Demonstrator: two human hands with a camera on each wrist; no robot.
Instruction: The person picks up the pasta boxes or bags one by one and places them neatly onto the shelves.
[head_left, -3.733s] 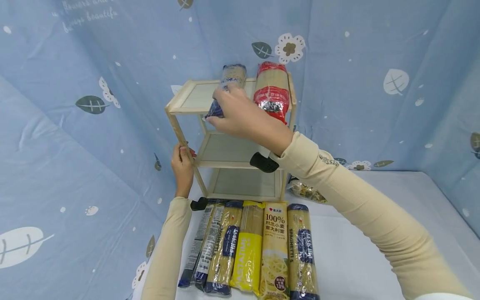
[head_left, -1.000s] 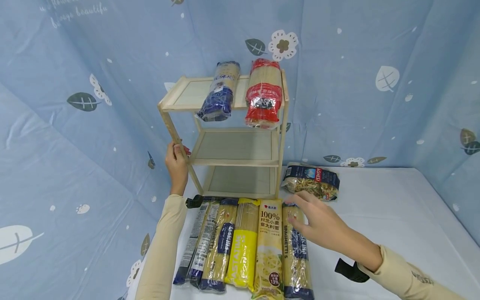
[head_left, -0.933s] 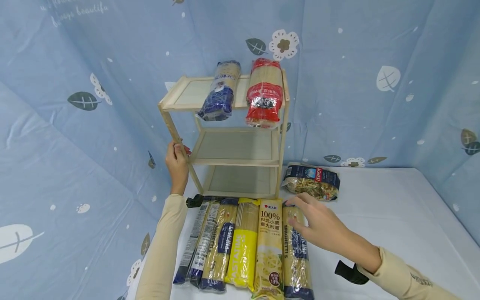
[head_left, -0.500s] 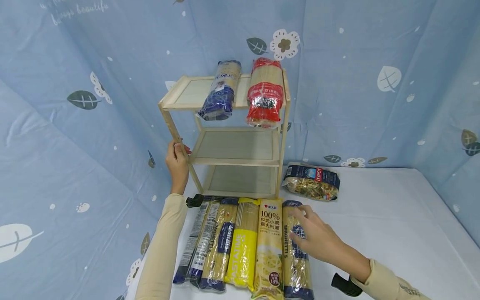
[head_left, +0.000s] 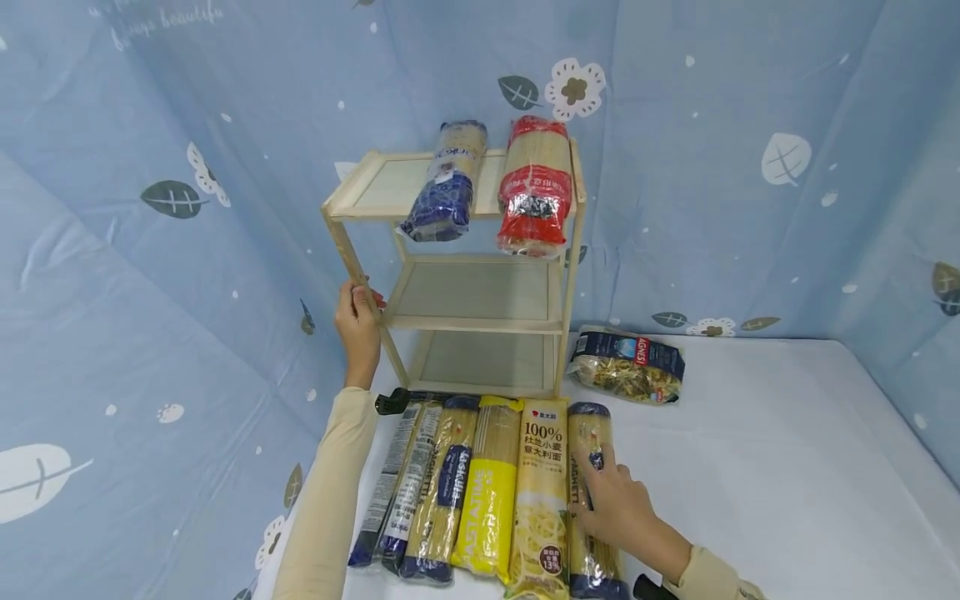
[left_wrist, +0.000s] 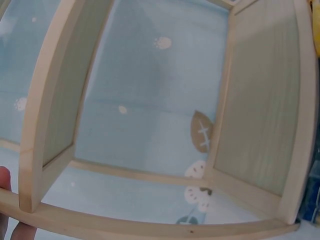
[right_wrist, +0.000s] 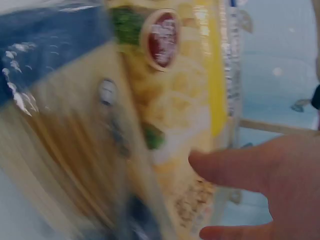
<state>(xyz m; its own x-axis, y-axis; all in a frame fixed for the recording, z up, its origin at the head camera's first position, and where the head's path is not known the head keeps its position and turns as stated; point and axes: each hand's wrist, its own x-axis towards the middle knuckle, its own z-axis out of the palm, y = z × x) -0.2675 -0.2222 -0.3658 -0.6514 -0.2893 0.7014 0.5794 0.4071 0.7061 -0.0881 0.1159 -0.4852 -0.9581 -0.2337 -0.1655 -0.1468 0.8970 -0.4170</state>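
Pale wood frames the one three-shelf rack (head_left: 472, 324) before you, and six long pasta packs (head_left: 489, 500) lie side by side in front of it, with one red pack (head_left: 536, 187) and one blue pack (head_left: 447, 185) on its top shelf (head_left: 390, 185) and one Agnesi bag (head_left: 628, 367) crosswise by its right side. The rightmost of the six, a spaghetti pack (head_left: 589, 557), points its long axis away from you, beneath and to the left of your right hand (head_left: 618, 506), the nearer one, its fingers spread, contact too blurred to tell; your left hand (head_left: 359, 325) grips the left front post (head_left: 342, 250).
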